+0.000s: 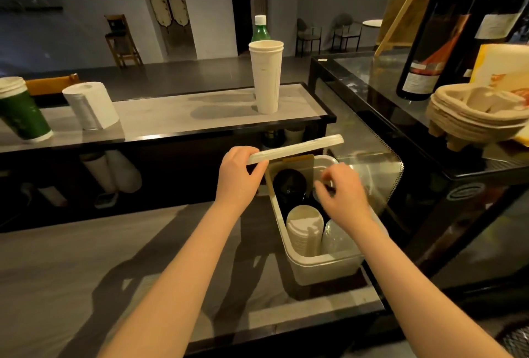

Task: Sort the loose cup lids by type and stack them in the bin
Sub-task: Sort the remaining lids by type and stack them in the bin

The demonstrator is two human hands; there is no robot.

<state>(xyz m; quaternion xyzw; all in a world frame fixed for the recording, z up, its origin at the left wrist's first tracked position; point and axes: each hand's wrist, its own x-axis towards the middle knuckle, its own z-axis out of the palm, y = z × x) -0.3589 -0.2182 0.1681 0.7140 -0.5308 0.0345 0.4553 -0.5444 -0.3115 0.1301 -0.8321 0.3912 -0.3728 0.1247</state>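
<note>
A white plastic bin [323, 264] stands on the grey counter at the right. Inside it are a stack of black lids [289, 183] at the far end, a stack of white lids [305, 226] near the front and a stack of clear lids [336, 239] beside that. My left hand [239, 176] grips the left end of the bin's flat white cover [297, 148], raised and tilted above the bin. My right hand [342, 193] hovers over the bin's far right part with fingers curled around something small and clear, which I cannot identify.
The raised shelf behind holds a tall stack of white cups [266, 77], a paper towel roll [90, 106], a green cup stack [21, 111] and a green bottle [260, 28]. A glass case with wine bottles [438, 31] and pulp cup carriers [475, 111] stands right.
</note>
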